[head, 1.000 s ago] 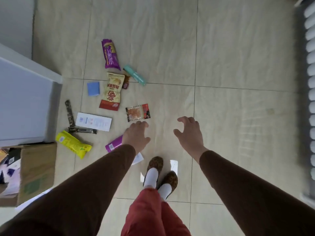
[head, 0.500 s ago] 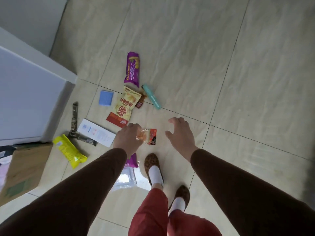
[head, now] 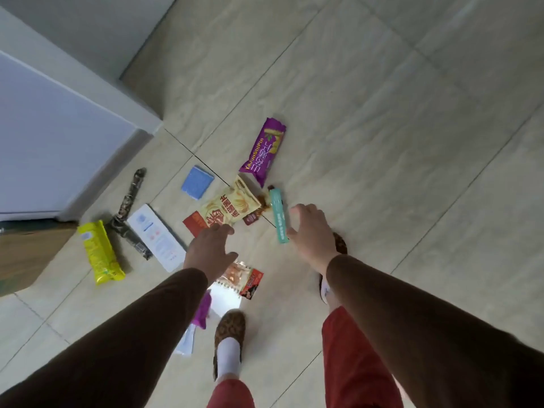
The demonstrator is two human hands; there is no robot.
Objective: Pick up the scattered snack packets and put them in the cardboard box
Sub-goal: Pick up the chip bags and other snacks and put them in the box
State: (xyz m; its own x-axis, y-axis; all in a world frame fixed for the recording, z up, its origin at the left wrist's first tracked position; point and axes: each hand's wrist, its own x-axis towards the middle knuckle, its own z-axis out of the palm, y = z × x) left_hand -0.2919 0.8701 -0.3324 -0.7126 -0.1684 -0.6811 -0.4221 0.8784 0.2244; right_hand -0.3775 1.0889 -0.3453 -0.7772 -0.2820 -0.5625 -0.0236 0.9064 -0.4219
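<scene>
Both our hands were stretched out over the floor with fingers loose and spread, gripping nothing: the left hand hovered above the yellow-and-red packet, the right hand just beside the teal stick. We stood on beige tiles crossed by dark grout lines, with a white cabinet at the left. Scattered there lay a purple packet, a blue pad, a white packet, a yellow packet, two dark sticks and an orange-and-red packet near our slipper. Only a flap of the box showed at the left edge; we could not see inside it.
</scene>
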